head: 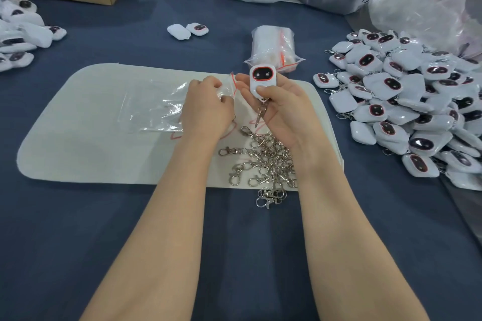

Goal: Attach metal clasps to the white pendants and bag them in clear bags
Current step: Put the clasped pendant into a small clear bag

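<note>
White mat (78, 138) on a blue cloth, flanked on the right by a heap of pendants (407, 101), some showing clasps. A pile of loose clasps (266, 161) lies on the mat's near edge, under the right wrist. The left hand (206, 107) pinches the red-striped mouth of a clear bag (228, 88), fingers curled on the film. Just beside it, the right hand (281, 107) clamps one pendant (262, 81) upright, thumb on its lower face, fingers behind. A fitted clasp (261, 112) hangs from it over the palm. The pendant looks light, hard and smooth, so probably slippery; it is best gripped on its flat faces near the loop. The bag is thin, limp film, best held at the mouth. The dangling clasp may snag the lip.
</note>
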